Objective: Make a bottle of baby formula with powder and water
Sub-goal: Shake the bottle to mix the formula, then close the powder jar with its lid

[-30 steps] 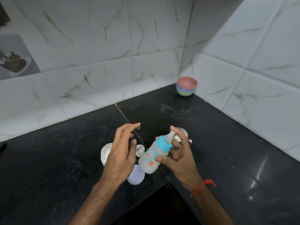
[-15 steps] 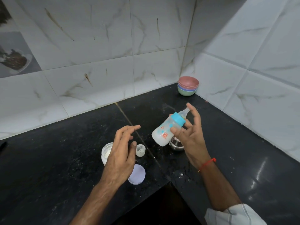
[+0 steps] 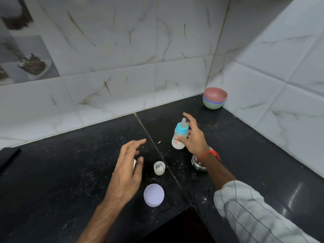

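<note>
The baby bottle [image 3: 178, 137], with a blue collar, a clear teat and milky liquid inside, is upright over the black counter [image 3: 70, 172]. My right hand [image 3: 194, 139] holds it with the thumb across its front and fingers behind, index finger raised. Whether its base touches the counter I cannot tell. My left hand [image 3: 128, 171] hovers with spread fingers and holds nothing. It covers nearly all of the powder jar [image 3: 134, 163]. A small white cap [image 3: 159, 167] with powder in it stands to its right.
The jar's lilac lid [image 3: 154, 195] lies near the counter's front edge. A steel cup [image 3: 197, 163] sits under my right wrist. Stacked coloured bowls [image 3: 214, 100] stand in the back corner. A dark object [image 3: 8, 156] lies at the far left. Powder specks dot the counter.
My right hand has carried the bottle away from me, from tilted near my left hand to upright beyond the steel cup. My left hand has stayed put.
</note>
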Motion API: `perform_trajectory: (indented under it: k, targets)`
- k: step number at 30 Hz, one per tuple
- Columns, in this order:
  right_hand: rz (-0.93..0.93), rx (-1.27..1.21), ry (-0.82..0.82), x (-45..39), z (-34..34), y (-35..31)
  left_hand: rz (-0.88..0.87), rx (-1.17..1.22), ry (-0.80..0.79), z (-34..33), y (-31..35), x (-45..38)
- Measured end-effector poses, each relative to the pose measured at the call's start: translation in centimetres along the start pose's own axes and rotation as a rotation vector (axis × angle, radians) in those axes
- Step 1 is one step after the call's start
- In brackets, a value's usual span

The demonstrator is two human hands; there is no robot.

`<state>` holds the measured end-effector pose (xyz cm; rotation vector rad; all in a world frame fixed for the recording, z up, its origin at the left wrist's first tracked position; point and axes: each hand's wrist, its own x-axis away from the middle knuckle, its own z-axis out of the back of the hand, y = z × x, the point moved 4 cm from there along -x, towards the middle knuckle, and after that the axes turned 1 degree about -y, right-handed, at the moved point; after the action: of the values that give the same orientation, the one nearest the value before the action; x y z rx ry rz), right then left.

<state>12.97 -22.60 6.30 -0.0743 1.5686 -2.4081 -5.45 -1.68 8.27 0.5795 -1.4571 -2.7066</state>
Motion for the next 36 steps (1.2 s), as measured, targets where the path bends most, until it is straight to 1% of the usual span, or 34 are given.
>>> perform_trajectory:
  k: [3, 5, 10, 14, 18, 19, 21, 23, 25, 27, 28, 31, 32, 34, 36]
  targets:
    - [-0.031, 0.134, -0.078, -1.9, -1.8, 1.8, 0.032, -0.023, 0.028, 0.7, -1.2, 0.0]
    - [-0.054, 0.196, -0.103, -2.8, -2.9, 3.4, 0.057, -0.032, 0.041, 1.1, -2.0, 0.1]
    - [-0.117, 0.245, -0.05, -4.0, -4.4, 6.4, 0.116, -0.044, 0.08, 1.7, -3.9, 0.1]
    - [-0.117, 0.252, 0.003, -4.2, -4.5, 7.4, 0.156, -0.046, 0.084, 1.8, -5.2, 0.3]
    - [-0.11, 0.261, -0.045, -3.9, -4.9, 7.8, 0.162, -0.049, 0.063, 1.4, -5.8, 0.3]
    - [-0.098, 0.259, -0.033, -3.7, -5.0, 7.8, 0.159, -0.055, 0.057, 1.4, -5.9, 0.3]
    - [-0.008, 0.3, 0.074, -3.0, -4.9, 7.1, 0.155, -0.069, 0.044, 1.2, -6.2, 0.1]
    - [0.175, 0.337, 0.188, -1.6, -5.0, 5.4, 0.154, -0.083, 0.039, 1.0, -6.4, 0.0]
    - [0.357, 0.36, 0.217, 0.7, -5.8, 3.5, 0.153, -0.094, 0.035, 0.9, -6.6, -0.2]
    - [0.46, 0.378, 0.15, 3.2, -7.0, 2.1, 0.156, -0.117, 0.038, 0.7, -6.8, -0.2]
    - [0.447, 0.392, 0.067, 4.6, -7.7, 1.8, 0.166, -0.136, 0.041, 0.6, -7.1, -0.2]
    - [0.24, 0.535, -0.294, 8.3, -10.3, 3.0, 0.249, -0.203, 0.033, 0.1, -8.6, -0.1]
    - [0.193, 0.605, -0.374, 9.4, -11.1, 3.9, 0.287, -0.224, 0.016, -0.2, -9.3, 0.0]
    - [0.147, 0.734, -0.463, 11.1, -12.2, 5.3, 0.358, -0.237, -0.023, -0.9, -10.9, 0.3]
    - [0.092, 0.828, -0.538, 12.3, -13.2, 6.4, 0.409, -0.186, -0.054, -1.6, -12.4, 0.8]
